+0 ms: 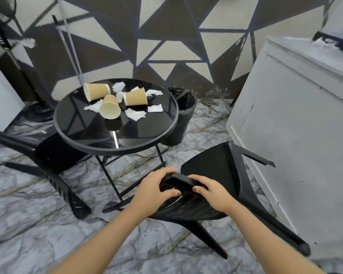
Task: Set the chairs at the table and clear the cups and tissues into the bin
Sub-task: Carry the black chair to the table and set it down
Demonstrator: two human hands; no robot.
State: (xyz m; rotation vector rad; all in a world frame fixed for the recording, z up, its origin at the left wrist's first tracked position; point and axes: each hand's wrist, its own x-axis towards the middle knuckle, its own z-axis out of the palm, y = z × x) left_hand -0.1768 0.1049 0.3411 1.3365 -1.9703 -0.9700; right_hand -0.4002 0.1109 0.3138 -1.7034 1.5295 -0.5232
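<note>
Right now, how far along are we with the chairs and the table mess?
Nothing looks finished. In hand: left hand and right hand grip the tipped chair. Left: the other chair lies toppled, and three paper cups and crumpled tissues sit on the glass table, not in the bin.

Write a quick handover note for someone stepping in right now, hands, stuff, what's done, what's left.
Left hand and right hand: both gripping the top edge of the tipped black chair.
Second chair lies on its side, left of the round table.
Three paper cups and crumpled tissues sit on the table.
Bin stands behind the table.
Done: nothing.
Left: everything.
</note>
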